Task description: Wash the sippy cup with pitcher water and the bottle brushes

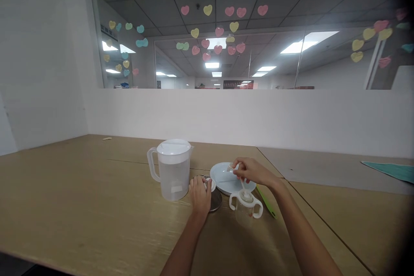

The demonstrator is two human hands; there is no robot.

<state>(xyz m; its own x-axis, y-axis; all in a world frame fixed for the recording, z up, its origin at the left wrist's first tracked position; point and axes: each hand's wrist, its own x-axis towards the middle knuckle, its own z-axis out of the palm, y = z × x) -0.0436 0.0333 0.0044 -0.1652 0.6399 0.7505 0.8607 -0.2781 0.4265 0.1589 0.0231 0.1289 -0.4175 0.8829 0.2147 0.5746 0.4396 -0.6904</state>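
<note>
My left hand (200,194) is closed round a small white round piece (212,184), perhaps a lid. Beneath it lies a dark round metal dish or strainer (215,202), partly covered by the hand. Fingertips of my right hand (250,170) pinch a small, clear or pale piece (230,167) above the light blue plate (223,177); its kind is unclear. Below that hand stands a clear baby cup (245,212) with two white handles, its white straw pointing up.
A translucent lidded pitcher (174,177) stands left of my left hand. Right of the cup lies a bright green utensil handle (267,202). A teal cloth (390,170) is at the far right, and a white wall (226,116) rises behind the table (97,207).
</note>
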